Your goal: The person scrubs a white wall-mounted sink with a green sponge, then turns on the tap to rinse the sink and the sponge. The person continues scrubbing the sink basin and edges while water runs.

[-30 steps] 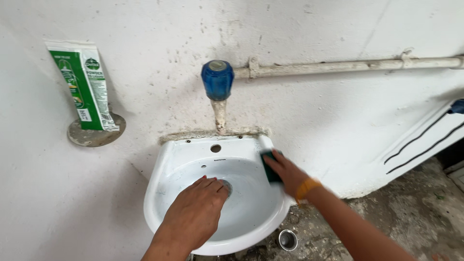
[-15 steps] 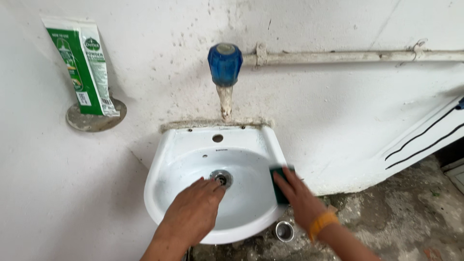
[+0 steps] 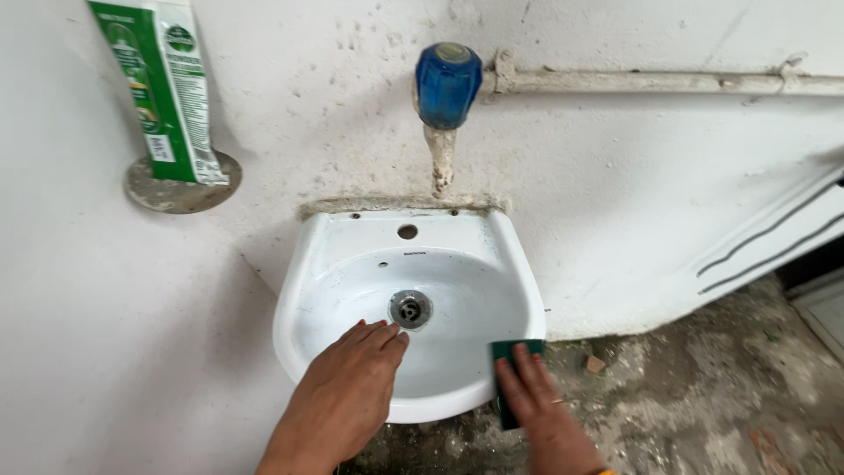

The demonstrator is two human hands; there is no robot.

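My left hand (image 3: 352, 387) lies flat and open inside the sink (image 3: 334, 255), fingertips just short of the drain (image 3: 410, 310). My right hand (image 3: 538, 405) presses a green sponge (image 3: 505, 350) against the sink's front right rim. Blue tap (image 3: 447, 84) is on the wall beyond both hands.
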